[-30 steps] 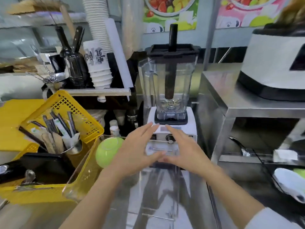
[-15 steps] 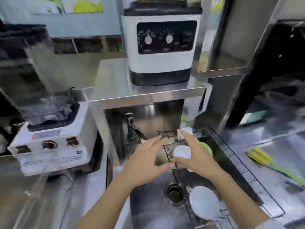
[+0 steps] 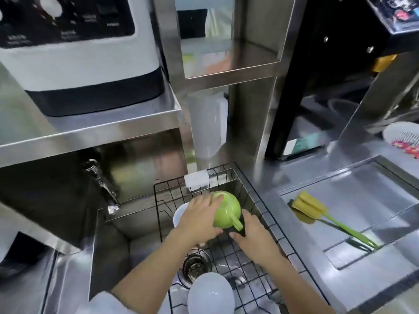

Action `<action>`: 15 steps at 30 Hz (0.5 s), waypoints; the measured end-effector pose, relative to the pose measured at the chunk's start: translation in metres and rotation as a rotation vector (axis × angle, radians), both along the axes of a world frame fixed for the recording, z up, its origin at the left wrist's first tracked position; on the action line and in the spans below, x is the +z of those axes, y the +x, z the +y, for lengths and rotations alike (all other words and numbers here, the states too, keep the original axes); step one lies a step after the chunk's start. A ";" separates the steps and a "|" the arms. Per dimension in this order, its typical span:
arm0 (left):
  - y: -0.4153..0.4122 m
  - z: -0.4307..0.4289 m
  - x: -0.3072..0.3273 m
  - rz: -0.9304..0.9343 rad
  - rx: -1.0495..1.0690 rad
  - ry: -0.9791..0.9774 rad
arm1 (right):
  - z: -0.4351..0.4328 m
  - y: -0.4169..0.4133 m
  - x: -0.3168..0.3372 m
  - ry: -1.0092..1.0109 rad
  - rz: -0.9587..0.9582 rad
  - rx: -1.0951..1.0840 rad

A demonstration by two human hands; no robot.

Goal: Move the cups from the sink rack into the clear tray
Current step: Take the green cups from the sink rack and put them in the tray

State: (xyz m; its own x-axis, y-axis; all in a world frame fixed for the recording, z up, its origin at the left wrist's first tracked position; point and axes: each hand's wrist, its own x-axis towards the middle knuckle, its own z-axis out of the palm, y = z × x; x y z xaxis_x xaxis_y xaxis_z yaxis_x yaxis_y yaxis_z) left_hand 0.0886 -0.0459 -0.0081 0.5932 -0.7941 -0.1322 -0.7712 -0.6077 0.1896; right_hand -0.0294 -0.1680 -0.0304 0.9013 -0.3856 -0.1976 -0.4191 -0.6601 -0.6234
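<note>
A green cup (image 3: 226, 207) with a handle lies upside down and tilted in the black wire sink rack (image 3: 256, 196). My left hand (image 3: 199, 220) is closed over the cup's left side. My right hand (image 3: 254, 236) grips at the rim just below the handle, where something dark shows between thumb and fingers. A white cup (image 3: 179, 214) sits behind my left hand, mostly hidden. Another white cup (image 3: 210, 295) lies upside down at the rack's near end. The clear tray is out of view.
The rack sits in a steel sink (image 3: 113, 245) with a drain (image 3: 195, 266) and a tap (image 3: 102, 184) at the left. A yellow sponge brush (image 3: 310, 209) lies on the steel drainboard at right. A steel shelf holding a white machine (image 3: 79, 64) overhangs the back left.
My view has swung right from the blender and the tray to the sink. Both hands have dropped onto the green cup in the rack.
</note>
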 end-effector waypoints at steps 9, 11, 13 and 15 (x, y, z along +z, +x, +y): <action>0.030 -0.031 -0.022 -0.029 -0.068 0.193 | 0.004 0.024 -0.019 -0.024 0.092 -0.109; 0.036 -0.035 -0.026 -0.007 -0.070 0.238 | 0.005 0.029 -0.022 -0.027 0.128 -0.104; 0.040 -0.038 -0.029 0.018 -0.074 0.276 | 0.006 0.034 -0.026 -0.030 0.167 -0.104; 0.042 -0.040 -0.031 0.041 -0.079 0.269 | 0.005 0.038 -0.028 -0.051 0.201 -0.109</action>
